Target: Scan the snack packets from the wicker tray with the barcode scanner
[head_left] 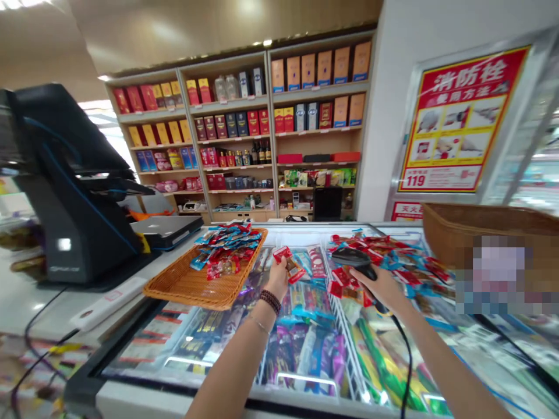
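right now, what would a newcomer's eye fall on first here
Probably the centre, where the left hand holds a red packet and the right hand a black scanner. To their left, a wicker basket bears a heap of packets. Upper right, a red and yellow poster stands out.

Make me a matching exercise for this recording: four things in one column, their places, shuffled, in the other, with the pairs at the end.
Things
1. Black scanner
2. Single red packet
3. Orange-brown wicker tray
4. Red and yellow poster

Places
A. Up on the right side of the view, beyond the right hand
B. Held in the left hand
C. Held in the right hand
D. Left of both hands, under a heap of small packets

Pairs: 1-C, 2-B, 3-D, 4-A
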